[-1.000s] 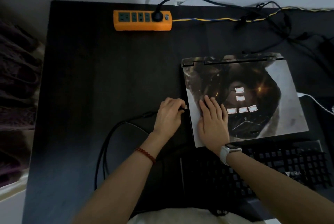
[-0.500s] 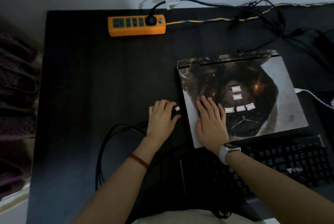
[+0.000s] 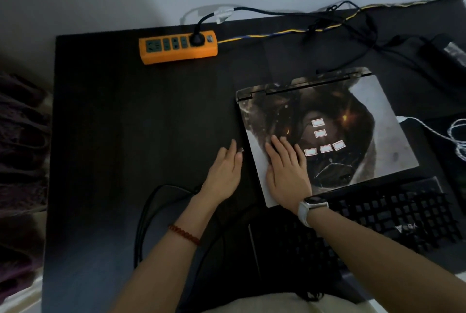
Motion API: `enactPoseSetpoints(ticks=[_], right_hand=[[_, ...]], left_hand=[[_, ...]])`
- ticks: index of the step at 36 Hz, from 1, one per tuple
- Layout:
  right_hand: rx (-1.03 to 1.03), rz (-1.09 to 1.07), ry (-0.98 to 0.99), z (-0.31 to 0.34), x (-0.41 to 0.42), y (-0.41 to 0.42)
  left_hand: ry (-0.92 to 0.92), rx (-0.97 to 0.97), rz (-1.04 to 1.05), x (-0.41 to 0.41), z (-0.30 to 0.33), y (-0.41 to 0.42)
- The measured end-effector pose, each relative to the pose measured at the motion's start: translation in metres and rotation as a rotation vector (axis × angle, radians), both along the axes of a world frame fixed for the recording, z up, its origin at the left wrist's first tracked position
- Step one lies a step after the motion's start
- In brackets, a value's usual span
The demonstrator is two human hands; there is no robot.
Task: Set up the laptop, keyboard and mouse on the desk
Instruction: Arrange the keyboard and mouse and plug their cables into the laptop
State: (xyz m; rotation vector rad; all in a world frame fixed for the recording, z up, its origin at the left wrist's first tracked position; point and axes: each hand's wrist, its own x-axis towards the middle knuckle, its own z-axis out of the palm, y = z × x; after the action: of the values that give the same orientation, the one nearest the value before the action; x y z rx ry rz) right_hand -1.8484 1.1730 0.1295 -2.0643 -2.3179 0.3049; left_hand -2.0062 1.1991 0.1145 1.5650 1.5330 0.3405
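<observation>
A: Far left of the desk, nothing in play. Next, a black cable loops up under the left wrist. The left hand pinches its small metal plug at the fingertips, just beside the closed laptop, at its left edge.

B: Purpose of that hold?

A: Judged: lining the plug up with a side port. The port itself is not visible.

B: Right hand?

A: Flat on the lid, fingers straight, gripping nothing. Likely bracing the laptop so a sideways push does not slide it.

B: Other task items?

A: The keyboard lies near the front edge, its far edge touching or tucked under the laptop. Mouse: cannot locate it. Orange power strip sits at the back edge.
</observation>
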Motion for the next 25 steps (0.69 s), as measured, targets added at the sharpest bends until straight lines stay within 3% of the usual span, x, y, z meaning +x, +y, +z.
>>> enactPoseSetpoints(ticks=[4,13,25], right_hand=[[0.004,-0.007,0.001,0.001,0.0,0.0],[0.027,-0.02,0.005,-0.002,-0.001,0.0],[0.05,-0.04,0.003,-0.009,-0.001,-0.001]], left_hand=[[0.029,0.093,-0.061,-0.006,-0.001,0.001],[0.132,0.334,0.018,-0.001,-0.007,-0.004],[0.067,0.417,0.059,0.002,-0.007,-0.006]])
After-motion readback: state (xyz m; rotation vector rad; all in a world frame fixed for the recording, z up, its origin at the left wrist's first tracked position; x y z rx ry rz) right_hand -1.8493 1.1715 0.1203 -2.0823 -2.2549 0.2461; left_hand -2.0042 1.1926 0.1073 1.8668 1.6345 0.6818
